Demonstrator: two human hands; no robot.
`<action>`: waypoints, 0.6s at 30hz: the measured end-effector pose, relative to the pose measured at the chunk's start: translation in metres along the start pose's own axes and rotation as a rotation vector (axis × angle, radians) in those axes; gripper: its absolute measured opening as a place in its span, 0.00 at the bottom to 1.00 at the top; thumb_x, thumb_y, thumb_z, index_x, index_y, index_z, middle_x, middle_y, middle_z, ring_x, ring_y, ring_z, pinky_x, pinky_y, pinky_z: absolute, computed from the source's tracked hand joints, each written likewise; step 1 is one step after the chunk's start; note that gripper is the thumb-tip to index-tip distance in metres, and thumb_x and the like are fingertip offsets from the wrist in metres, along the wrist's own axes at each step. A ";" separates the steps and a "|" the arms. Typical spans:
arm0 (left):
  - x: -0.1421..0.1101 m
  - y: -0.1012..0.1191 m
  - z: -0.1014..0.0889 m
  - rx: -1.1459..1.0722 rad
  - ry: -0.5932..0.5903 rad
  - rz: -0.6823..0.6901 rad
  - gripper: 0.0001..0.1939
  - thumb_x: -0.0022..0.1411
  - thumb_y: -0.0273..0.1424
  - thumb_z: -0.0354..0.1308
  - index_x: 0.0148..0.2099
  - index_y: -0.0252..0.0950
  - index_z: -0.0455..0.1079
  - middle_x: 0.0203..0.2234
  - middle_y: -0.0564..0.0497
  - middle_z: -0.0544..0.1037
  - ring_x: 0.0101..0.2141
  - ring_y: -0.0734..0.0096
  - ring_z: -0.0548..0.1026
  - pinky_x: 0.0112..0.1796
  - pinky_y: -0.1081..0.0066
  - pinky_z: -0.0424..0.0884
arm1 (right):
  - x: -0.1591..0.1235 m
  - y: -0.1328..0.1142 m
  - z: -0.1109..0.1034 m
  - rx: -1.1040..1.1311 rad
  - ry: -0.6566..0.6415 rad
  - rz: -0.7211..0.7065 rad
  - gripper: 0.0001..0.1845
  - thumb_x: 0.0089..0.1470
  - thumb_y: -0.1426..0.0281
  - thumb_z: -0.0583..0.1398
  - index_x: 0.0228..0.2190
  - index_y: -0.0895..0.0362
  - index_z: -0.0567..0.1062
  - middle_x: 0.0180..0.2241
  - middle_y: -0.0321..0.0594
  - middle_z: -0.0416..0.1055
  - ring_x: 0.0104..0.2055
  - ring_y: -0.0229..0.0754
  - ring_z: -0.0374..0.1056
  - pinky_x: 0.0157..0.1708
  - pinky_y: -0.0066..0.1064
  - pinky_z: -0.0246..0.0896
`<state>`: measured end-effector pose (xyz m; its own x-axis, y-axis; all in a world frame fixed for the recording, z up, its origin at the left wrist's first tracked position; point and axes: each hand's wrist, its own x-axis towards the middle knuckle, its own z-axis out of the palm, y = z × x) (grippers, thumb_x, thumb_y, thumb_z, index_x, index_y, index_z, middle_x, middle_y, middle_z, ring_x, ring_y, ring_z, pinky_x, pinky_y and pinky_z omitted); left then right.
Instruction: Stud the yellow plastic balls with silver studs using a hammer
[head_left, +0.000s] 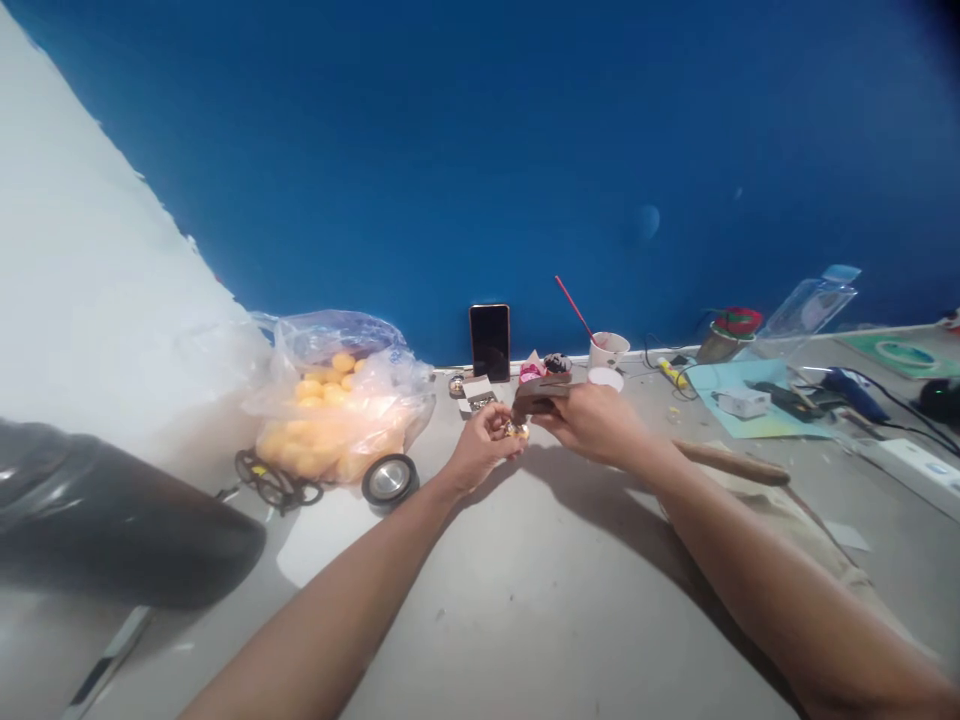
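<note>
My left hand [484, 448] is closed, its thumb and fingertips pinching a small shiny gold-and-silver piece [516, 430] just over the table. Its exact kind is too small to make out. Close against it from the right, my right hand [589, 422] grips a hammer [541, 394] near its dark brown head. The hammer's wooden handle [739, 464] comes out past my right forearm, which hides part of it. Just beyond my left fingers lies a small open box [478, 393] with shiny bits inside.
A phone [490, 343] leans on the blue wall. Left are a clear bag of yellow balls [330, 385], a round black-and-silver object [389, 480] and a dark cylinder [120, 520]. Right are a paper cup [607, 350] with a red stick, a blue sheet [720, 390] and cables.
</note>
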<state>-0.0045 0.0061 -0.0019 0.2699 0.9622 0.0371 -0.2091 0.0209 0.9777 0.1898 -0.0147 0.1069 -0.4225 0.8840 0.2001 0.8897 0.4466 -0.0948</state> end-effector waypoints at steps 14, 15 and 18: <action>0.001 0.000 0.000 -0.046 -0.010 0.016 0.27 0.48 0.33 0.77 0.47 0.35 0.69 0.39 0.48 0.81 0.29 0.70 0.80 0.30 0.70 0.73 | 0.001 -0.004 0.000 0.054 0.119 -0.023 0.20 0.70 0.62 0.56 0.58 0.51 0.78 0.50 0.48 0.81 0.44 0.49 0.77 0.42 0.34 0.66; 0.000 0.001 0.000 -0.036 -0.011 0.020 0.27 0.48 0.34 0.77 0.47 0.35 0.69 0.36 0.49 0.81 0.27 0.72 0.79 0.29 0.71 0.71 | 0.000 -0.005 -0.001 0.056 0.126 -0.024 0.20 0.70 0.62 0.56 0.58 0.52 0.77 0.50 0.48 0.81 0.44 0.50 0.77 0.42 0.34 0.66; 0.000 0.003 0.002 0.027 0.012 0.031 0.24 0.48 0.35 0.76 0.44 0.35 0.71 0.28 0.54 0.77 0.24 0.75 0.74 0.27 0.73 0.67 | -0.001 -0.008 -0.004 0.003 -0.035 0.017 0.19 0.69 0.63 0.56 0.53 0.55 0.81 0.44 0.50 0.82 0.39 0.51 0.78 0.37 0.35 0.66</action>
<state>-0.0033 0.0054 0.0011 0.2527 0.9654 0.0650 -0.1914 -0.0160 0.9814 0.1838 -0.0194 0.1115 -0.4135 0.8956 0.1641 0.8960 0.4323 -0.1012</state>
